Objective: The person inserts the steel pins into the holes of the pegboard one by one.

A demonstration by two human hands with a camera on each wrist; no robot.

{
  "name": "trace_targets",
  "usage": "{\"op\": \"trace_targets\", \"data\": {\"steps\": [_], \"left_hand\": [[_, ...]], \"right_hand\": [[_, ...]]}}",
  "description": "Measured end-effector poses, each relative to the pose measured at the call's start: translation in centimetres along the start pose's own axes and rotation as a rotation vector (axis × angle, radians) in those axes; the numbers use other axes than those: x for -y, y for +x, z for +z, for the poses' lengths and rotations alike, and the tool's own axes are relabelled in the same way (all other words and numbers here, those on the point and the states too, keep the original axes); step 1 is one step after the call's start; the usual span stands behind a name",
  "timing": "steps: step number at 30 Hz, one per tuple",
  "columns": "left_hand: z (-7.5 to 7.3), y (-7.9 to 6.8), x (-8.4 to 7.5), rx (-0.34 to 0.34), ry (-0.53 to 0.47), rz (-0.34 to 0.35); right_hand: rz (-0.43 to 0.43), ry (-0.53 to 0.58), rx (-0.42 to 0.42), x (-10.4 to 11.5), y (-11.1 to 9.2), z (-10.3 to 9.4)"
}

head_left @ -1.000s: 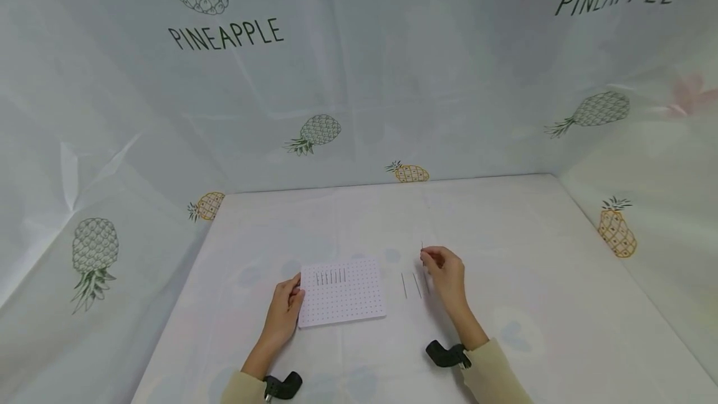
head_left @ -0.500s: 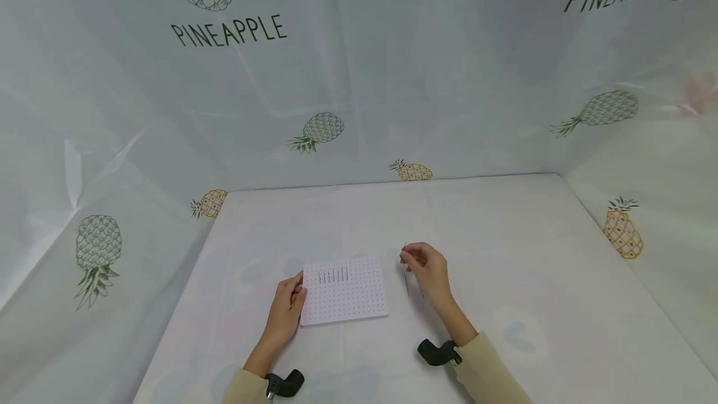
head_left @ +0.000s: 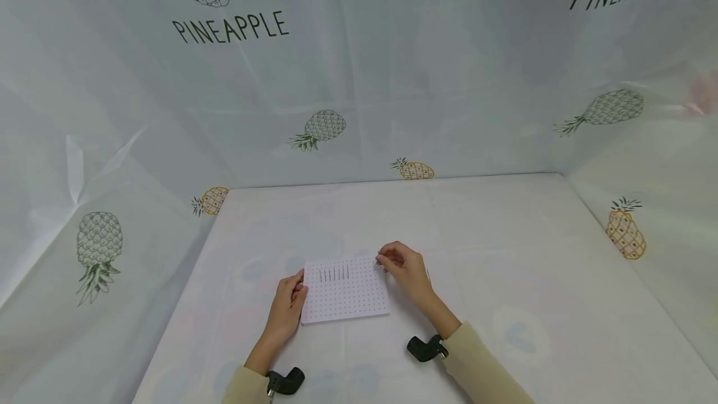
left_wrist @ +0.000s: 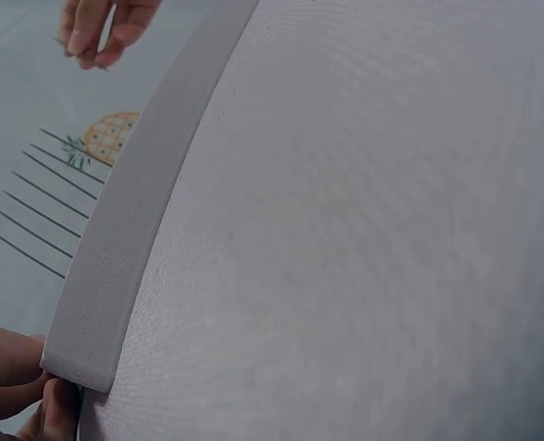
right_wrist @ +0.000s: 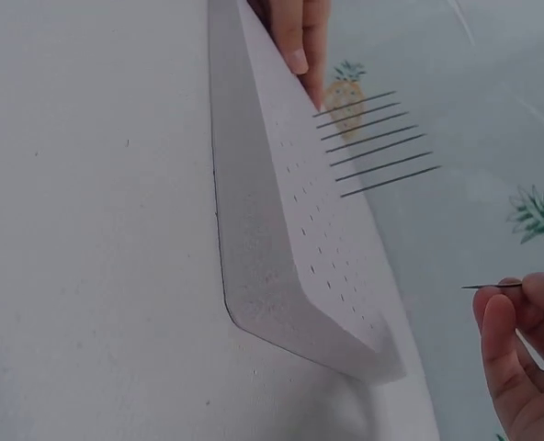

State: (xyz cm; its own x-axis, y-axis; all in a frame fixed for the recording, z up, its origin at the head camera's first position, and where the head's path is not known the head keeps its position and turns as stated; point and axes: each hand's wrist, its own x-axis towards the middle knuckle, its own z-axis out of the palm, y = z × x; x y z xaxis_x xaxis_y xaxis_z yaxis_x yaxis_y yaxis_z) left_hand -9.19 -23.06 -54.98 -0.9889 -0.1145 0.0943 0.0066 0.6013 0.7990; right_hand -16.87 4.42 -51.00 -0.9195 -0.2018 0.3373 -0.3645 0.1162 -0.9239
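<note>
A white perforated board (head_left: 344,301) lies on the table, with a row of several thin dark needles (right_wrist: 382,147) standing upright in its holes toward the far left. My left hand (head_left: 285,310) grips the board's left edge, thumb on the near side; in the left wrist view its fingers (left_wrist: 10,372) pinch a corner. Between the thumb and fingertips of my right hand (head_left: 408,272) is one more thin dark needle (right_wrist: 494,286), its pointed end sticking out. That hand is at the board's far right corner, above the surface.
Part of a loose needle (head_left: 429,275) shows on the table just right of my right hand; the arm hides the area beside it. A white cloth (head_left: 493,223) covers the table, and a pineapple-print curtain (head_left: 359,80) rises behind and at both sides.
My right hand has moved left with the needle, from over the loose needles to the board's far right corner. The left hand stays on the board's edge.
</note>
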Motion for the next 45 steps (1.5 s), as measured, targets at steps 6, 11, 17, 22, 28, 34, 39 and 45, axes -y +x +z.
{"op": "trace_targets", "data": {"steps": [6,11,17,22,28,34,39,45], "left_hand": [[-0.1,0.0,0.0,0.015,0.008,-0.002],[-0.1,0.0,-0.2,0.013,0.009,-0.011],[-0.1,0.0,-0.3,0.012,0.015,-0.018],[-0.1,0.0,-0.4,0.015,0.010,-0.013],[-0.2,-0.1,-0.3,-0.002,0.013,0.045],[-0.3,-0.2,-0.4,0.001,0.017,0.052],[-0.3,-0.2,-0.5,0.004,0.015,0.052],[-0.2,-0.2,-0.3,-0.001,0.024,0.053]], "right_hand": [[-0.097,0.009,0.068,-0.9,0.3,1.2],[-0.094,-0.027,0.114,-1.2,0.4,2.1],[-0.064,-0.059,0.160,-1.2,0.4,2.9],[-0.033,-0.073,0.190,-0.8,0.2,3.4],[-0.056,-0.143,0.203,-1.5,0.2,3.7],[-0.054,-0.167,0.215,-1.7,-0.1,4.0],[-0.039,-0.180,0.213,-1.9,-0.3,4.1],[-0.021,-0.203,0.205,-1.8,-0.4,4.2]]}}
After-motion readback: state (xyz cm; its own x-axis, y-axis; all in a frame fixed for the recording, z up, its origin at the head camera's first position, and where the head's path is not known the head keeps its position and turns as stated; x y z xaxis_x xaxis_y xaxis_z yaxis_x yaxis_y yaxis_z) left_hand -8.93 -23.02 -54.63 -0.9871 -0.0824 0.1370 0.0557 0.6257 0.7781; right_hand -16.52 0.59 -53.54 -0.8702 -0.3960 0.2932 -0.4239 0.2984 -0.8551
